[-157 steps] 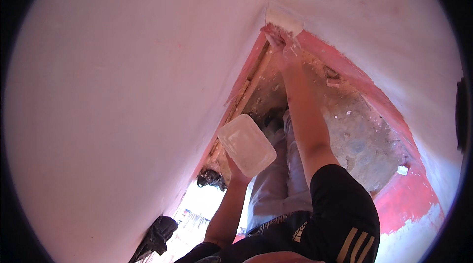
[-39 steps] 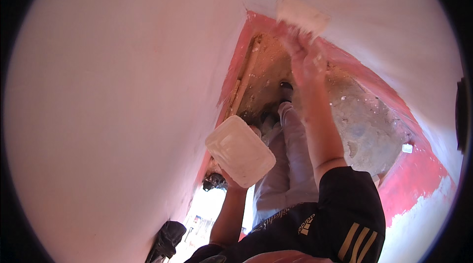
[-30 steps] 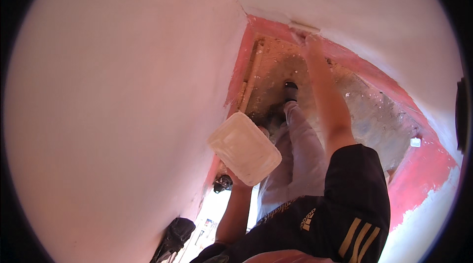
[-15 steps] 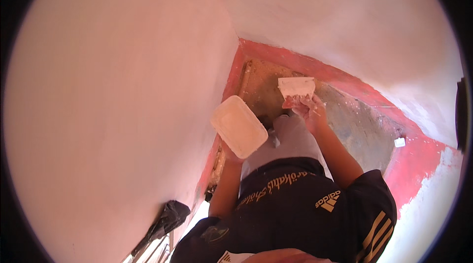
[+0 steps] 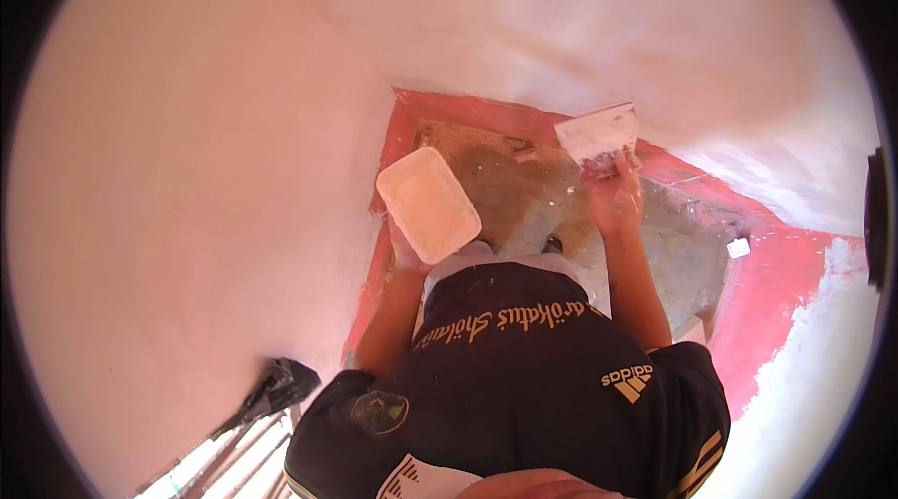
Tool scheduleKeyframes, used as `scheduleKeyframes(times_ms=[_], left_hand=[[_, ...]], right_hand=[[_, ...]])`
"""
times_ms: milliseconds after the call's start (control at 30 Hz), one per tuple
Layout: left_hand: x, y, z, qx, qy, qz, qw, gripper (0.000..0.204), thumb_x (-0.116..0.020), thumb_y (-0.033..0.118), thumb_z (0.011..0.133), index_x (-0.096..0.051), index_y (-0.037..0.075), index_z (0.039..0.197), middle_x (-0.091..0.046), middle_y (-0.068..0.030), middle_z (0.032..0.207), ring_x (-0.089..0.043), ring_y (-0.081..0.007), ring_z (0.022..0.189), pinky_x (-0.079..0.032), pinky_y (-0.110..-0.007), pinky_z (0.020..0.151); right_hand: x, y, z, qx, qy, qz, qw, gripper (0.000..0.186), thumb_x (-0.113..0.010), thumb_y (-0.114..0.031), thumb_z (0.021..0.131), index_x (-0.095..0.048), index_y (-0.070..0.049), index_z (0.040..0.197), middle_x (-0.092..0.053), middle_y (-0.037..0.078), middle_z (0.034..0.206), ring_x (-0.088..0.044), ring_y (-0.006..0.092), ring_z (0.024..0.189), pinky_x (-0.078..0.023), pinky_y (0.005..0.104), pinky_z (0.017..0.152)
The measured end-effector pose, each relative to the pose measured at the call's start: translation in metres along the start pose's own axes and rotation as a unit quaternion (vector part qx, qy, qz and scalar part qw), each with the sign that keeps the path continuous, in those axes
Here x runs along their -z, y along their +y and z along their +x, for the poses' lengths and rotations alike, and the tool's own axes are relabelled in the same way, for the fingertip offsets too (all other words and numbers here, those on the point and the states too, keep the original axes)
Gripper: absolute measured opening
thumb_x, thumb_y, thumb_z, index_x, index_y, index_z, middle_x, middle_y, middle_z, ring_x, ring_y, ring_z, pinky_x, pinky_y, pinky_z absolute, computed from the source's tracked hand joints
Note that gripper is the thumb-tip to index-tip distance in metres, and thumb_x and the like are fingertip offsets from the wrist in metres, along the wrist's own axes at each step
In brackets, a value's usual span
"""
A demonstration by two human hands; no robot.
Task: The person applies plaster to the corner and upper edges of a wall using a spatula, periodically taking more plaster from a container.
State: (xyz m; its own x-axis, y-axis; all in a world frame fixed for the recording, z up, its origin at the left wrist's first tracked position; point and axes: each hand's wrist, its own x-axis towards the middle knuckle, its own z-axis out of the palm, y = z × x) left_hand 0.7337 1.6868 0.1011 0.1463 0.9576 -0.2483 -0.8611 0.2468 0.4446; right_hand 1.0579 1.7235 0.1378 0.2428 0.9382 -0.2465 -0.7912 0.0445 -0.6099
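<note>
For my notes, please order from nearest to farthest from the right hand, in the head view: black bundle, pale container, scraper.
1. Scraper: in the right hand.
2. Pale container: in the left hand.
3. Black bundle: at lower left.

Premises: a room interior at the surface-finishing stage, apparently a small building site; two pale, smooth-coated walls, left (image 5: 206, 200) and right (image 5: 673, 31), meet at a corner; a red band (image 5: 486, 109) runs along their base, its edge uneven; at lower right, a white coating (image 5: 795, 387) meets the red in a ragged line; the floor (image 5: 505, 186) is bare, brown to grey, stained and speckled with pale spots; a broad blade (image 5: 599, 130) smeared with pale material and a rectangular pale container (image 5: 428, 204) support this finding.
</note>
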Motion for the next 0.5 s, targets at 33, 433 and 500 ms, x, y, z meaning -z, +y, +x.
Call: scheduleKeyframes(times_ms=[33, 433, 500], left_hand=[[-0.015, -0.024, 0.001, 0.022, -0.015, -0.017, 1.000, 0.066, -0.037, 0.059, 0.098, -0.036, 0.015, 0.146, -0.053, -0.0093, 0.137, -0.057, -0.0310, 0.120, -0.052, -0.052, 0.096], [-0.189, -0.331, -0.017, 0.157, -0.112, -0.079, 0.978, 0.072, -0.036, 0.067, 0.094, -0.038, 0.018, 0.147, -0.051, -0.0061, 0.140, -0.055, -0.0287, 0.123, -0.046, -0.051, 0.102], [-0.201, -0.358, -0.024, 0.142, -0.128, -0.066, 0.979, 0.072, -0.036, 0.066, 0.095, -0.038, 0.016, 0.147, -0.051, -0.0062, 0.140, -0.055, -0.0280, 0.123, -0.046, -0.050, 0.103]], right_hand=[[0.018, -0.028, -0.006, 0.013, 0.016, 0.019, 1.000, 0.032, -0.057, -0.021, 0.097, -0.050, -0.013, 0.127, -0.061, 0.008, 0.115, -0.061, 0.0274, 0.097, -0.051, 0.0440, 0.080], [0.237, -0.291, -0.082, 0.071, 0.078, -0.152, 0.983, 0.040, -0.058, -0.019, 0.098, -0.045, -0.014, 0.135, -0.060, -0.001, 0.103, -0.061, 0.0136, 0.082, -0.049, 0.0287, 0.060], [0.256, -0.307, -0.089, 0.076, 0.061, -0.153, 0.983, 0.041, -0.059, -0.018, 0.098, -0.044, -0.013, 0.136, -0.060, -0.001, 0.101, -0.060, 0.0126, 0.081, -0.048, 0.0272, 0.060]])
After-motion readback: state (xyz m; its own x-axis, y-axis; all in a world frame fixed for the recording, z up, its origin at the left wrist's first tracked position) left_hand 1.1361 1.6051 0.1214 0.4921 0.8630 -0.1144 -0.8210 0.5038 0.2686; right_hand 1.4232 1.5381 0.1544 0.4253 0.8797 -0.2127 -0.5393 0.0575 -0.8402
